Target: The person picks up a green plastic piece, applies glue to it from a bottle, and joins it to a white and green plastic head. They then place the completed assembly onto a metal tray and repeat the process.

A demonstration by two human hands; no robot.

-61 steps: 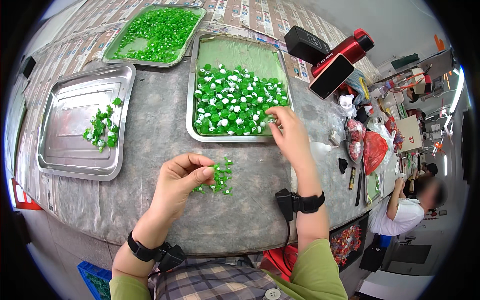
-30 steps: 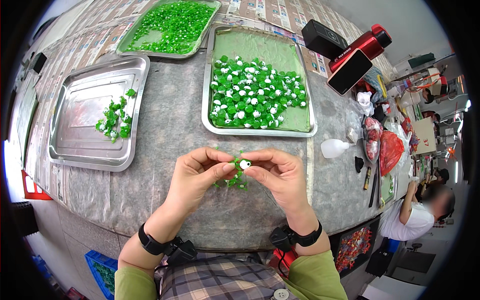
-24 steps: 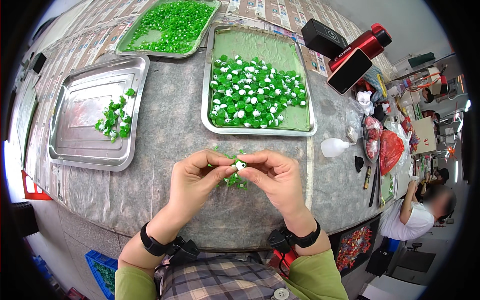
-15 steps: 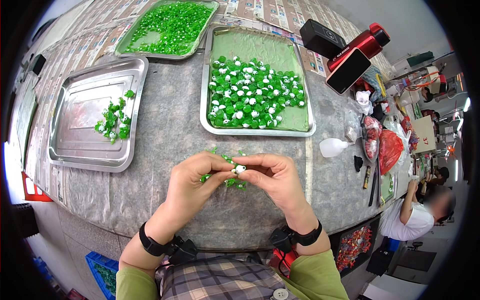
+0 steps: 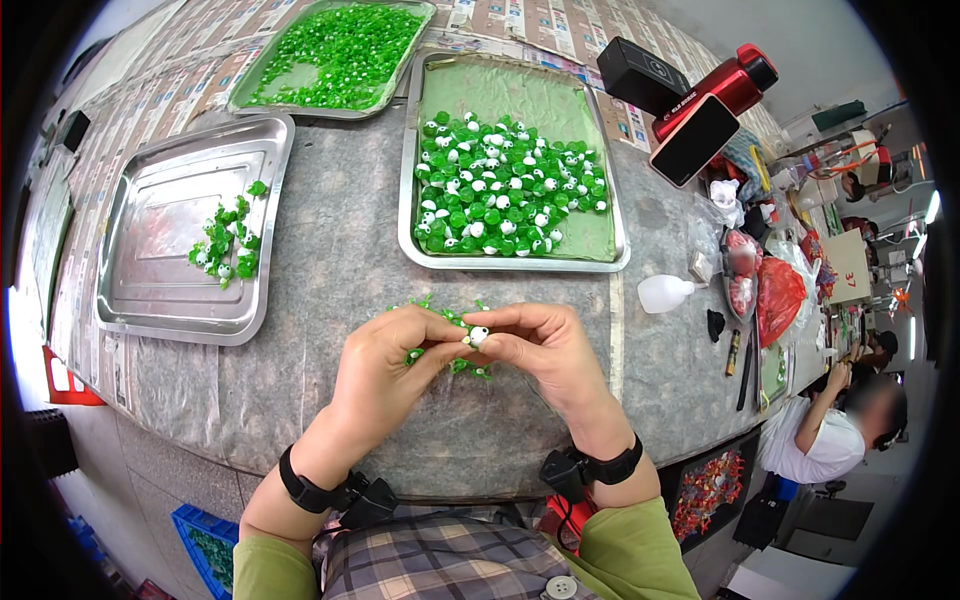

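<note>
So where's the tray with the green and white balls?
In the head view, the tray lies on the table, slightly right of centre, just beyond the right hand and left of the phone.

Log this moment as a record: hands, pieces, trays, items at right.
Left hand: pinched fingertips at small round green-and-white piece
Right hand: thumb and forefinger pinching the same piece
Near hands: small spindly green pieces on grey-covered table
Middle: green-lined rectangular metal tray holding round green-and-white beads
Left: rectangular silver metal tray holding green-and-white cluster
At right: red cylindrical bottle, black-screened phone, squat white bottle
</note>
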